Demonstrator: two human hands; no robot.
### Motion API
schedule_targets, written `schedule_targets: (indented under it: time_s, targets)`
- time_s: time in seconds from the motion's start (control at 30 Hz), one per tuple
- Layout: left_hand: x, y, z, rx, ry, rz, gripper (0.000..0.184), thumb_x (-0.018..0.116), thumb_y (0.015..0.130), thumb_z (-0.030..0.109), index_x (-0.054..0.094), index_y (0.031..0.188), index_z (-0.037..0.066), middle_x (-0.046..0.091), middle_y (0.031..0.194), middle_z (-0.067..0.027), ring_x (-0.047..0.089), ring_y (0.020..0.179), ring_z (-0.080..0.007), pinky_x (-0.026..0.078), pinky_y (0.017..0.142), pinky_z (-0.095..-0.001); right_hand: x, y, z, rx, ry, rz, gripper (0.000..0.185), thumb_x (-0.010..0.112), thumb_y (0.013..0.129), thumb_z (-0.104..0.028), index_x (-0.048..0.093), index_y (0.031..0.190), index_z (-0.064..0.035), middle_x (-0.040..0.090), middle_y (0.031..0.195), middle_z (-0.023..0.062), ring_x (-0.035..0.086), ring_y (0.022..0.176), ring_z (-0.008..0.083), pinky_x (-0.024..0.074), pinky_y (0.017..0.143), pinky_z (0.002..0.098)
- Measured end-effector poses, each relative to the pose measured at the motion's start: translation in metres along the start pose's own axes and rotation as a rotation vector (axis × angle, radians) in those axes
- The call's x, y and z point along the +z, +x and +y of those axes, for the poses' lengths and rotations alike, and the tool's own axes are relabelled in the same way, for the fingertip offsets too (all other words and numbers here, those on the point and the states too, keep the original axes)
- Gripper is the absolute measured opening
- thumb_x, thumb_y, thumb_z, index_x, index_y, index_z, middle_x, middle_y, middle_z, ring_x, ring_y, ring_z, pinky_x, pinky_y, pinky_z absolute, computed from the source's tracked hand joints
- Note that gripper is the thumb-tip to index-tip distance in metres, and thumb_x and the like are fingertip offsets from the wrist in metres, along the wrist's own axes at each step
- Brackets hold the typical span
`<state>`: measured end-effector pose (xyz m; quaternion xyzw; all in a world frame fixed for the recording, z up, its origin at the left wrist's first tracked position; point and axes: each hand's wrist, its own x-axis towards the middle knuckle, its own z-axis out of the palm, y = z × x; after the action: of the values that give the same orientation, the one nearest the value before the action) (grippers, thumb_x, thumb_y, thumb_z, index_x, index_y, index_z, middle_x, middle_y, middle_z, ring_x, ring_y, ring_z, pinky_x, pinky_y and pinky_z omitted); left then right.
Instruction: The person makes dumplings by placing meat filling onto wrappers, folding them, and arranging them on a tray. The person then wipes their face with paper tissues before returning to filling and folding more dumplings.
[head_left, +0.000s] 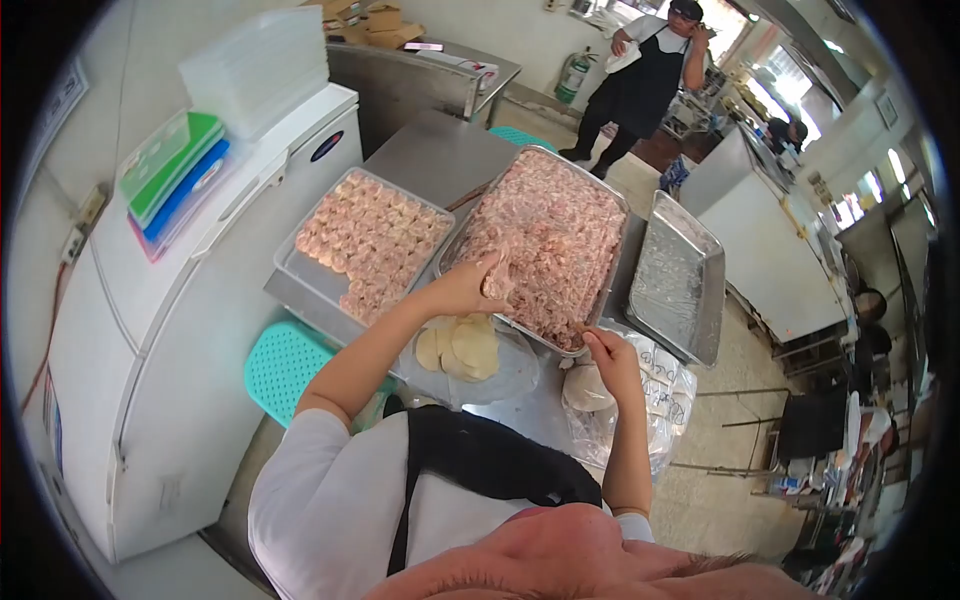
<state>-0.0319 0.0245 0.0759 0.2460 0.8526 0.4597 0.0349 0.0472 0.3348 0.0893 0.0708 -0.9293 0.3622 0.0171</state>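
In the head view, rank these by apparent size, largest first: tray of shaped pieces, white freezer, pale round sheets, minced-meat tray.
1. White freezer
2. Minced-meat tray
3. Tray of shaped pieces
4. Pale round sheets

Apparent size only; the two trays' true sizes are unsure.

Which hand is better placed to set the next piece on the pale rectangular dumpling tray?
Probably the left hand: it is closer to the dumpling tray, on that side. The right hand is farther, at the near right corner of the silver metal tray of mince.
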Motion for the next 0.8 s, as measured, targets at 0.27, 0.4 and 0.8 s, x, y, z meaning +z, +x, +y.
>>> schedule_targets:
  time_s: [0.27,0.4,0.8]
  targets:
    - [0.022,0.019,-0.004,0.162,-0.054,-0.04,0.059,0.078,0.071,0.031,0.059,0.121,0.007,0.065,0.107,-0.0175,0.061,0.103,-0.031,0.046,0.092,-0.0364,0.019,0.022,0.001,-0.278,0.141,-0.201,0.025,0.06,0.093,-0.02,0.065,0.11,-0.003,0.068,0.09,0.0096,0.061,0.074,0.0156,0.0476,0.067,0.0302]
    - [0.045,0.025,-0.041,-0.045,-0.152,0.016,0.054,0.077,0.072,0.032,0.061,0.119,0.011,0.066,0.108,-0.0142,0.062,0.1,-0.0308,0.046,0.092,-0.0361,-0.002,0.015,-0.027,-0.247,-0.471,0.027,0.024,0.059,0.093,-0.021,0.064,0.11,-0.0045,0.067,0.086,0.0105,0.064,0.077,0.0181,0.0482,0.066,0.0315]
    - [0.057,0.007,-0.037,-0.118,-0.107,0.167,0.078,0.077,0.07,0.047,0.051,0.131,0.007,0.06,0.121,-0.0209,0.055,0.114,-0.0355,0.041,0.099,-0.0403,0.04,0.032,0.046,-0.093,0.248,0.113,0.032,0.054,0.097,-0.027,0.064,0.113,-0.001,0.065,0.082,0.0026,0.057,0.075,0.0109,0.0459,0.069,0.0255]
